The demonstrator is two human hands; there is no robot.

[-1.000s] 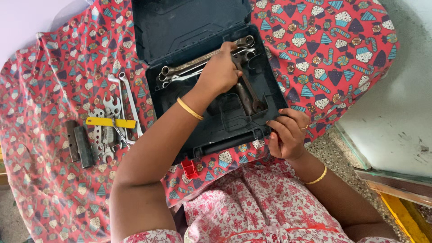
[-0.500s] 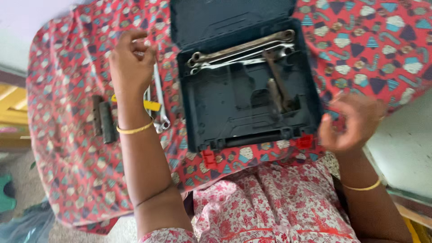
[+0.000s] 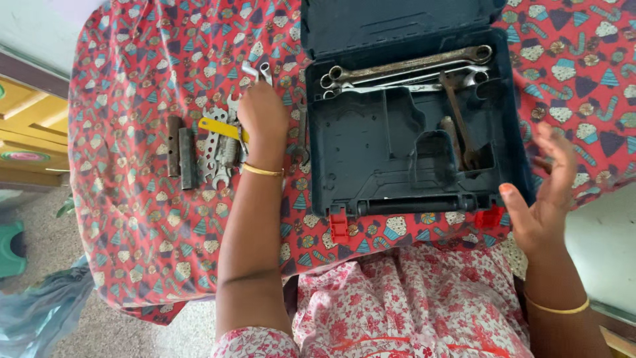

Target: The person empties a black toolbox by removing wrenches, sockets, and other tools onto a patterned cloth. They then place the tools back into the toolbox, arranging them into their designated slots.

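Left hand (image 3: 263, 116): fingers curled over loose spanners (image 3: 222, 149) on patterned cloth (image 3: 132, 219), grip unclear. Right hand (image 3: 544, 199): open, empty, at three o'clock of tool case (image 3: 371, 142).

So the open tool case (image 3: 371, 152) sits right of centre on the cloth-covered bench (image 3: 132, 219), lid (image 3: 397, 20) at the far side, latches at the near edge. Inside it, a bundle of long spanners (image 3: 404, 73) lies along the far wall, and one more spanner (image 3: 457, 116) runs near-to-far in the right part, next to a short tool (image 3: 449, 132) (can't tell what kind). Left of the case there's a loose heap of small wrenches (image 3: 218, 149) on the cloth, with two short bars (image 3: 180, 154) further left. The left hand (image 3: 263, 116) rests on that heap, between it and the case. The right hand (image 3: 543, 199) is at the case's near right corner.
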